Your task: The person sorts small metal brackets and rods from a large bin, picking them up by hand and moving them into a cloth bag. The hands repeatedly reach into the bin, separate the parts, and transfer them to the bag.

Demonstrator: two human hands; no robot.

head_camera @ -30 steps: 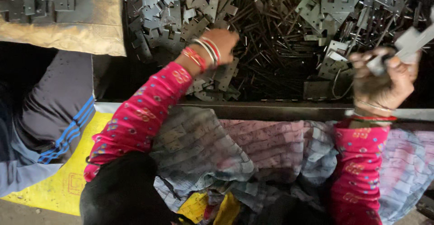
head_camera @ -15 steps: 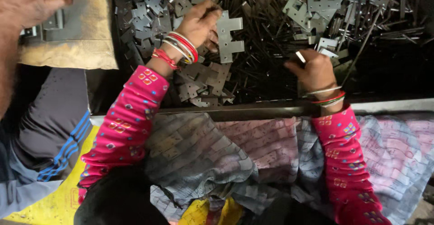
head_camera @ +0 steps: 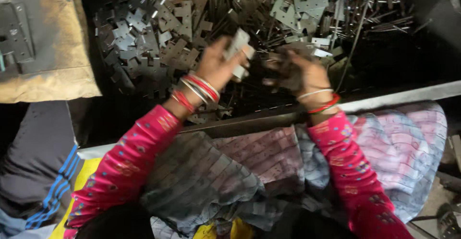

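A pale metal plate (head_camera: pixel 238 51) is pinched between the curled fingers (head_camera: pixel 225 59) of the left hand (head_camera: pixel 218 65), raised above the heap of metal plates (head_camera: pixel 158 23). The right hand (head_camera: pixel 297 70) is held just beside it, fingers bent narrowly; whether anything is gripped cannot be told through the blur. 2 sets of bangles (head_camera: pixel 197 91) are worn at the wrists.

Hands over a heap of hinge plates

The left hand (head_camera: pixel 218 66) pinches a pale metal plate (head_camera: pixel 238 49) at twelve o'clock; the right hand (head_camera: pixel 297 71), just beside it at three o'clock, curls above the dark hinge pile (head_camera: pixel 158 23).
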